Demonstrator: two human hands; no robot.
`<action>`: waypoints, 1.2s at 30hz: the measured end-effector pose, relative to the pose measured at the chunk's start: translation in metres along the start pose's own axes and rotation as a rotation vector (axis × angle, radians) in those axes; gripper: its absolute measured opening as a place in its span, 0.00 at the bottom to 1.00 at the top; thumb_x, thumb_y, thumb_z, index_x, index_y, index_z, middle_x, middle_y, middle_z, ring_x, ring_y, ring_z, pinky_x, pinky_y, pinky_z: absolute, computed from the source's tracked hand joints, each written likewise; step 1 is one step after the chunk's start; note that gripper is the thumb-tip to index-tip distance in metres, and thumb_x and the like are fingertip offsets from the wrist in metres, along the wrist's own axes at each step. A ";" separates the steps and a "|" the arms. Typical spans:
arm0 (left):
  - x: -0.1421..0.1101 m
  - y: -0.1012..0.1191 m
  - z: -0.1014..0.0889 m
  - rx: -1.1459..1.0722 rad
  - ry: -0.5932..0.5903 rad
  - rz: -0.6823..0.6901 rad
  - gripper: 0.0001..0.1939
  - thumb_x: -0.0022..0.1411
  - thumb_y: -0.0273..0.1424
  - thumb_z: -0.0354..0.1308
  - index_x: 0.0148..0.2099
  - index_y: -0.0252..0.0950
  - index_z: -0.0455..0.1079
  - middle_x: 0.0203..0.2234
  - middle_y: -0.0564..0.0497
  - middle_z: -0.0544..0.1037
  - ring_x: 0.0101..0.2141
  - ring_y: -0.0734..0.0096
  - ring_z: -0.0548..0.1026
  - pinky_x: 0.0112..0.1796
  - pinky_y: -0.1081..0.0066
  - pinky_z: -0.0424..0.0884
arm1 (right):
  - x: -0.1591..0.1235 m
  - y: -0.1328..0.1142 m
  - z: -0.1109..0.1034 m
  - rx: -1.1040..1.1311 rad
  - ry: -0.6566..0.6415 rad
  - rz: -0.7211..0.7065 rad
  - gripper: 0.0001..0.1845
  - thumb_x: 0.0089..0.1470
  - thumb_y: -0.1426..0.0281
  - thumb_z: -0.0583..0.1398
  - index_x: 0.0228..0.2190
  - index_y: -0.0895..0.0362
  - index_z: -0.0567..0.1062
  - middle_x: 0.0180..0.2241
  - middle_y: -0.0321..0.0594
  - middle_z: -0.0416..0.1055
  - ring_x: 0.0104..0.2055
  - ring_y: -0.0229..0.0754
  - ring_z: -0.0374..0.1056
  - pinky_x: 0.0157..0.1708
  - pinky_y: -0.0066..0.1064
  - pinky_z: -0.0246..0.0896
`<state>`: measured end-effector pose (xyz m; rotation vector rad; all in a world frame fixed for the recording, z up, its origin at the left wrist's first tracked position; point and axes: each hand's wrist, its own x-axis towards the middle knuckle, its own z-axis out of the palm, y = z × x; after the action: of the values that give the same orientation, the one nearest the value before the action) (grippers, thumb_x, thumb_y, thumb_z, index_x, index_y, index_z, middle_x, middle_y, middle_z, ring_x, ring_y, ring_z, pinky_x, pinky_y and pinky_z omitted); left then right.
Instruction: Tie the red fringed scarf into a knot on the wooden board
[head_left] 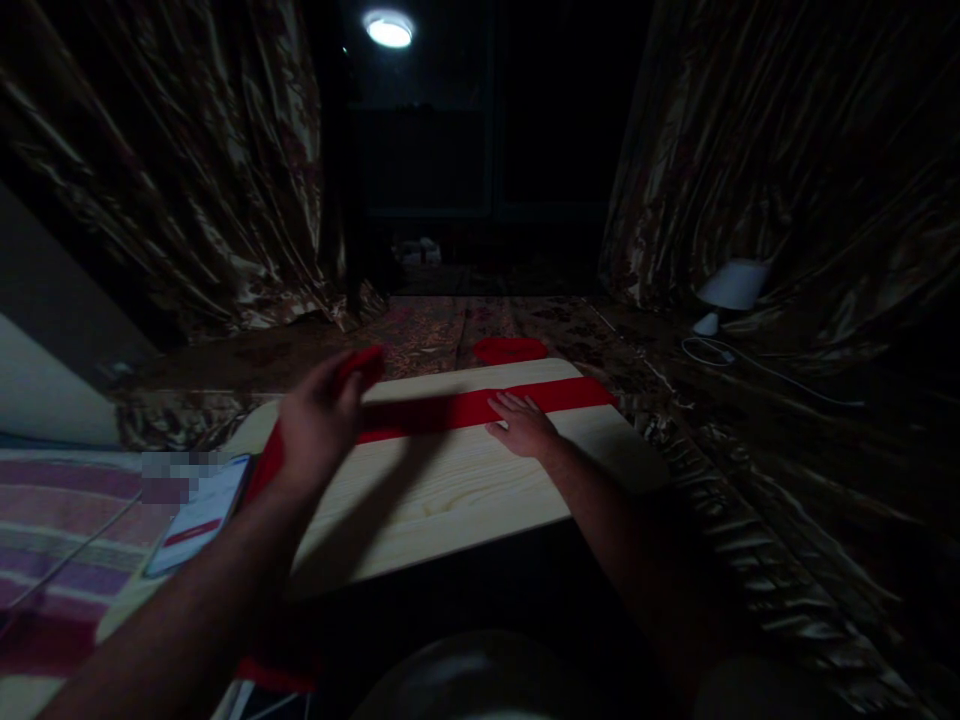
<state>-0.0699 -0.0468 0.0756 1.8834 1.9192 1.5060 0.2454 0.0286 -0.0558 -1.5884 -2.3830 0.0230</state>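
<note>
A long red cloth strip stretches across a pale wood-topped small table, reaching its right edge. My right hand lies on the strip near its middle, palm down with fingers stretched out. Raised above the table's left part, my left hand is closed around a bunched piece of red cloth. More red cloth hangs below my left wrist, over the table's left side. Whether these parts are all one piece I cannot tell. Behind the table's far edge lies a separate-looking red cloth bundle.
A phone with a lit screen lies to the left, near a striped cover. At the back right stands a white lamp with a white cable. Patterned curtains hang either side of a dark window. The room is dim.
</note>
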 end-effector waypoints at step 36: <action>-0.033 -0.103 0.081 0.772 -0.832 0.349 0.23 0.66 0.39 0.44 0.58 0.52 0.72 0.70 0.52 0.52 0.68 0.41 0.47 0.59 0.32 0.44 | -0.018 0.056 -0.046 0.184 0.272 0.223 0.22 0.62 0.64 0.54 0.55 0.52 0.73 0.57 0.39 0.71 0.57 0.40 0.68 0.57 0.28 0.60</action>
<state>-0.0854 -0.0037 -0.0518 2.6039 1.8670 -0.1811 0.3129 0.0277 -0.0251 -1.6445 -1.9352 0.0643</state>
